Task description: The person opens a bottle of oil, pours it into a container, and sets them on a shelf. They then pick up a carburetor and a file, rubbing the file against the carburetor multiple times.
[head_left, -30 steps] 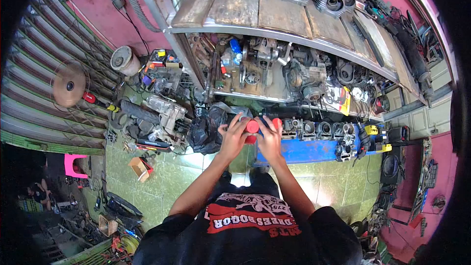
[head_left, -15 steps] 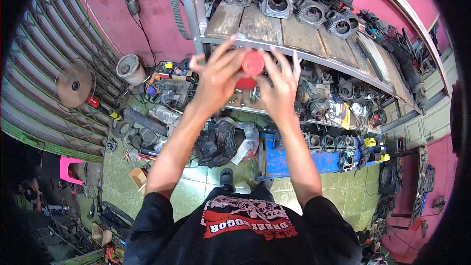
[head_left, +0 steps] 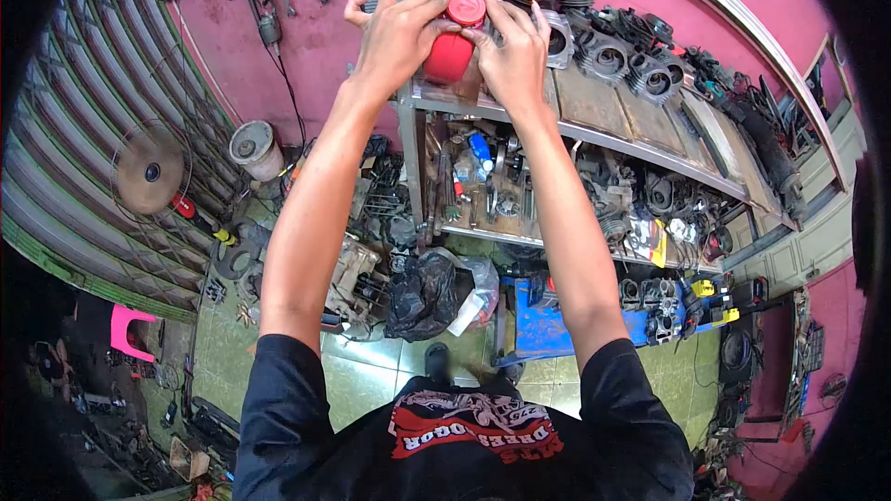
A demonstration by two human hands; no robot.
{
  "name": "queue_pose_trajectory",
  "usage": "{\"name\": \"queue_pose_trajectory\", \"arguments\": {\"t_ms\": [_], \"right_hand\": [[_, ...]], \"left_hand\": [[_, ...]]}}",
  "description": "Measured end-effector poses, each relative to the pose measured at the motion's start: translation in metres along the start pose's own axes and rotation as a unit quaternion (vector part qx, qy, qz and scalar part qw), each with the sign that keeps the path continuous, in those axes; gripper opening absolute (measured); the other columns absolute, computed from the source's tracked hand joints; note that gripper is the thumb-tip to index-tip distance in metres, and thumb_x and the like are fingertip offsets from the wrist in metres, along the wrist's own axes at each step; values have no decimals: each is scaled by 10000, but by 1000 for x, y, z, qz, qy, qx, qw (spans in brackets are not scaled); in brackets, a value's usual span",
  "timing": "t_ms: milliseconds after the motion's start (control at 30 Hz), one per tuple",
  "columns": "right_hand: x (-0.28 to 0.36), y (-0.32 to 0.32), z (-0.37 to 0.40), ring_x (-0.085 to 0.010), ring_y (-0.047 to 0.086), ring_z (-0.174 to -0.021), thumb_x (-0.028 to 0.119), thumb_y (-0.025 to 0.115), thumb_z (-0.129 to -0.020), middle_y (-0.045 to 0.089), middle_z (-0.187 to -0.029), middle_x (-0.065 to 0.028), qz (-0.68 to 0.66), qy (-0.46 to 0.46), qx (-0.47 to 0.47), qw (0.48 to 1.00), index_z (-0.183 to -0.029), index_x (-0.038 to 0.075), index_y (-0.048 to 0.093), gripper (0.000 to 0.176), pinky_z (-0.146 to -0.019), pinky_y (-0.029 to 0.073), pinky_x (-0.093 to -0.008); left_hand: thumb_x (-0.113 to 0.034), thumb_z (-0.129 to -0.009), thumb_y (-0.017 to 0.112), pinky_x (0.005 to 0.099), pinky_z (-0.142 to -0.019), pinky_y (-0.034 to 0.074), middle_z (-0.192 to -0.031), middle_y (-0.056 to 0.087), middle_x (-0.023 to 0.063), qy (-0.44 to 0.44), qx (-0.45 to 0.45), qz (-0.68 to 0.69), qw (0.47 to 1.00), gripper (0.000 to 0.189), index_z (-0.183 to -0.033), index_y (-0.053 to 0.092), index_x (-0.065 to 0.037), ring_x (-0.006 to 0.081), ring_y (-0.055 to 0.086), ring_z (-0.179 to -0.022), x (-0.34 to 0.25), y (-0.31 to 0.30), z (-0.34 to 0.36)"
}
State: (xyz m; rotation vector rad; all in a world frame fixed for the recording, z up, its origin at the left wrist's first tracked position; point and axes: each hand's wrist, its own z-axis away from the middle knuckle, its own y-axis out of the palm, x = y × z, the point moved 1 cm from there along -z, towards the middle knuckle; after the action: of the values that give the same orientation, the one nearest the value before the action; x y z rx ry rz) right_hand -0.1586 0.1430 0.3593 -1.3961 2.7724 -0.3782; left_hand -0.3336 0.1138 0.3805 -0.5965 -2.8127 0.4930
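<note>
A tall metal shelf rack [head_left: 594,97] runs from the upper centre to the right of the frame. Its wooden boards are crowded with engine cylinders [head_left: 608,56] along the top tier and with loose parts below. A round fan [head_left: 148,170] stands at the left edge, and a black bag [head_left: 422,292] lies on the tiled floor at lower centre. Both arms reach up to the top centre, where the person holds a red canister [head_left: 448,56] at the level of the top tier's left end. The left hand [head_left: 399,32] is wrapped round its body from the left, fingers curled. The right hand [head_left: 515,56] is pressed against its right side, with fingertips on the red cap [head_left: 466,7]. The cap sits on the canister, so it looks closed, though whether it is tight cannot be told. The hands hide the canister's base, so it is unclear whether it rests on the board or hangs just above it. Judging by this, the canister has reached the shelf but neither hand has let go.
</note>
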Motion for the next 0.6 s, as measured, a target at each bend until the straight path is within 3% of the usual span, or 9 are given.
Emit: {"name": "queue_pose_trajectory", "arguments": {"t_ms": [67, 233, 300, 333, 367, 433, 467, 533, 600], "right_hand": [[-6, 11, -2, -277, 659, -1137, 212, 763, -856, 739, -1141, -114, -12, 12, 12, 1000, -1272, 108, 679, 438, -1162, 291, -532], [-19, 27, -15, -284, 655, -1152, 228, 737, -895, 732, -1131, -149, 5, 13, 29, 999, -1372, 108, 625, 504, -1158, 289, -540], [-24, 33, -21, -291, 652, -1160, 235, 729, -905, 731, -1143, -147, 21, 30, 53, 998, -1426, 112, 581, 556, -1157, 284, -547], [-25, 36, -25, -298, 645, -1174, 242, 727, -910, 727, -1169, -142, 24, 35, 67, 997, -1468, 137, 543, 597, -1150, 286, -568], [-27, 39, -27, -298, 645, -1174, 242, 727, -910, 727, -1169, -142, 23, 35, 67, 997, -1468, 137, 543, 597, -1150, 286, -568], [-30, 43, -31, -302, 638, -1189, 268, 729, -909, 722, -1187, -147, 26, 25, 82, 996, -1493, 168, 519, 629, -1137, 297, -592], [-31, 46, -34, -302, 638, -1189, 268, 729, -909, 722, -1187, -147, 25, 25, 81, 996, -1493, 168, 519, 629, -1137, 297, -592], [-38, 54, -36, -355, 642, -1175, 354, 728, -912, 705, -1178, -207, 37, 27, 96, 994, -1520, 247, 492, 661, -1115, 338, -566], [-43, 62, -38, -354, 639, -1180, 364, 722, -913, 703, -1179, -213, 43, 35, 102, 993, -1529, 241, 477, 674, -1114, 339, -561]], "left_hand": [[-182, -869, 728, 575, -983, 243, -1204, 726, -66, 1, -12, -2, 1000, 426, -1292, 700, -216, 233, 521, -1298, 8, 7, 0], [-232, -902, 705, 597, -978, 242, -1170, 731, -56, -13, -14, -19, 1000, 414, -1314, 675, -204, 218, 520, -1313, 22, 22, -12], [-275, -936, 685, 583, -968, 235, -1227, 721, -39, -6, 20, -80, 997, 459, -1389, 627, -243, 210, 513, -1328, 27, 26, -19], [-301, -970, 630, 612, -1031, 214, -1214, 728, -14, 0, 41, -98, 994, 455, -1406, 608, -172, 198, 494, -1373, 27, 26, -22], [-301, -970, 630, 612, -1031, 214, -1214, 728, -14, -1, 41, -99, 994, 455, -1406, 608, -172, 198, 494, -1373, 31, 25, -27], [-239, -994, 622, 632, -1104, 250, -1553, 476, 172, -49, 228, -91, 968, 628, -1564, 407, -87, 243, 274, -1533, 34, 20, -39], [-239, -994, 622, 632, -1104, 250, -1553, 476, 172, -48, 228, -91, 968, 628, -1564, 407, -87, 243, 274, -1533, 38, 27, -39], [-173, -967, 590, 623, -1115, 220, -1530, 499, 159, 28, 135, -227, 964, 567, -1491, 478, 14, 223, 337, -1494, 51, 53, -36], [-170, -967, 575, 605, -1118, 225, -1524, 501, 169, 43, 112, -238, 964, 561, -1485, 479, 24, 228, 346, -1487, 58, 63, -38]]}}
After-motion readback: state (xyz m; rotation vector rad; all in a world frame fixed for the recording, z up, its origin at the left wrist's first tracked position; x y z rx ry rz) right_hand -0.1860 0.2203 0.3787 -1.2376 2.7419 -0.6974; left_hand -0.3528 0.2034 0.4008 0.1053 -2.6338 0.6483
